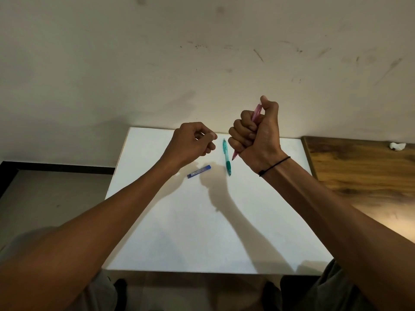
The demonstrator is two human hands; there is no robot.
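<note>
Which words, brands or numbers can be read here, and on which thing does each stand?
No text is readable.
On the blue case: pale print at one end, too small to read.
On the green pencil: dark marks on the barrel, blurred.
On the pink pencil in the right hand: no print visible.

Scuffed off-white wall [202,52]; white table [168,243] against it; wooden table [359,167] right; grey floor [45,198].

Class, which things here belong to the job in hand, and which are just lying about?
In the job: pink pencil, gripped by the right hand; probably the blue lead case.
Lying about: green pencil on the white table; crumpled paper on the wooden table.
</note>
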